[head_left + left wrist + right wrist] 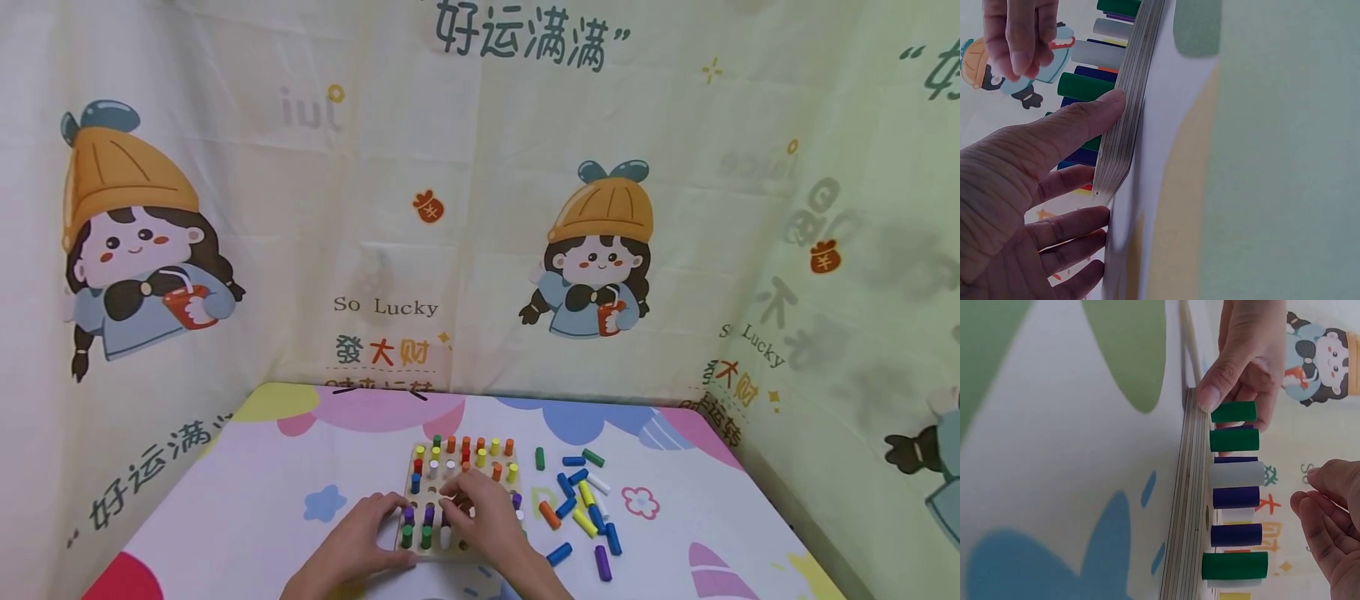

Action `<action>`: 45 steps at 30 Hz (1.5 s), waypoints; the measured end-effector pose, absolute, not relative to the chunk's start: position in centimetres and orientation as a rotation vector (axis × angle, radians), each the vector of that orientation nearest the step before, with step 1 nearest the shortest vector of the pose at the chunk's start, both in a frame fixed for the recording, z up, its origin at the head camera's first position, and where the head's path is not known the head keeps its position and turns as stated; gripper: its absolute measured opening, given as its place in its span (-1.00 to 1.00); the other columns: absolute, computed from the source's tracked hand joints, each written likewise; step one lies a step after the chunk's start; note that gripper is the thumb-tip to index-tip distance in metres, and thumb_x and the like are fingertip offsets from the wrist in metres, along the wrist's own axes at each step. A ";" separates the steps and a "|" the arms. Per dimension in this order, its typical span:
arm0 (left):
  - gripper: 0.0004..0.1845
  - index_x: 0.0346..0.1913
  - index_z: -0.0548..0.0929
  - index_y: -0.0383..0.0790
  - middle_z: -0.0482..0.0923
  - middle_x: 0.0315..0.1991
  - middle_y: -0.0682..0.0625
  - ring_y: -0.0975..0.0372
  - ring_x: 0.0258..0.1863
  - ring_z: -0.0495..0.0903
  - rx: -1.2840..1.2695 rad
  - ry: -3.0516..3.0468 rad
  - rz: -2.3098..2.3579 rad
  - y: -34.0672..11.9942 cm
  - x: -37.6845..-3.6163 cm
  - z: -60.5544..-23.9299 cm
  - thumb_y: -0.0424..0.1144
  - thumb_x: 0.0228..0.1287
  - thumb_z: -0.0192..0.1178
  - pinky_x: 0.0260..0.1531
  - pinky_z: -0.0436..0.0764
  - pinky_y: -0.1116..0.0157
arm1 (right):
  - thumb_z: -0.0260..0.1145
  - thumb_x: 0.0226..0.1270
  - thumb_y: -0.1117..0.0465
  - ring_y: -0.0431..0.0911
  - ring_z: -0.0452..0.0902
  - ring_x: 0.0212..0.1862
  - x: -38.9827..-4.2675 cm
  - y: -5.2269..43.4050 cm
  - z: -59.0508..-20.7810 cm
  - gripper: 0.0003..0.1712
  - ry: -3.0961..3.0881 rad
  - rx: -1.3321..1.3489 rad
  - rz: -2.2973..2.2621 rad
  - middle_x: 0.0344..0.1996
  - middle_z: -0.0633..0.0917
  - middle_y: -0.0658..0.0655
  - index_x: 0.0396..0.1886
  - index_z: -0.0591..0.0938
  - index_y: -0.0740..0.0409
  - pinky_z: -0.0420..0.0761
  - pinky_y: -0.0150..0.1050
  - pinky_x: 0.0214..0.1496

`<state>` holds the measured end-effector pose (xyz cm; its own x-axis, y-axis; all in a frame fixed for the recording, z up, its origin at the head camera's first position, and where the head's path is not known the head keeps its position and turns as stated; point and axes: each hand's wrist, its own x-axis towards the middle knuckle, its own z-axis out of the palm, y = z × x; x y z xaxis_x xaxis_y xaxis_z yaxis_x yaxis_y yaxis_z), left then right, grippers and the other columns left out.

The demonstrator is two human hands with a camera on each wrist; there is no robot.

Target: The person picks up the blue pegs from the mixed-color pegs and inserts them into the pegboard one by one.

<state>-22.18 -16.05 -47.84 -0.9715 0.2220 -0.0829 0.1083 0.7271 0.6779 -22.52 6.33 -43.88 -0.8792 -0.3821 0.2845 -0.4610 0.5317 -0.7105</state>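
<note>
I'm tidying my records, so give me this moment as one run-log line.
left hand: holds pegboard at corner | right hand: over pegboard, any held peg unclear | loose pegs: on table, right of pegboard

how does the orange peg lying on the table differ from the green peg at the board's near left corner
The orange peg lies on its side; the green peg stands upright.
The orange peg is on the table, right of the board; the green peg sits in the board.
Orange peg and green peg differ in colour.
Both are plain cylinders.
</note>
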 end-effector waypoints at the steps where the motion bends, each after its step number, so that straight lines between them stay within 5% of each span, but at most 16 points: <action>1: -0.25 0.10 0.63 -0.04 0.61 0.12 -0.11 -0.06 0.09 0.53 0.271 2.771 1.074 -16.1 -22.2 -47.9 0.12 -0.22 0.67 0.11 0.55 -0.31 | 0.40 0.41 0.24 -0.39 0.53 -0.32 -22.4 6.5 -43.8 -0.89 -2.677 0.734 1.287 -0.31 0.65 -0.13 -0.14 0.73 0.15 0.66 -0.47 -0.21; 45: -0.24 0.13 0.62 -0.06 0.58 0.10 -0.08 0.00 0.07 0.51 0.240 2.765 1.075 -16.0 -22.0 -47.7 0.10 -0.19 0.66 0.15 0.52 -0.31 | 0.38 0.43 0.19 -0.36 0.57 -0.28 -19.6 12.7 -44.0 -0.92 -2.663 0.609 1.213 -0.24 0.65 -0.11 -0.17 0.73 0.07 0.68 -0.43 -0.24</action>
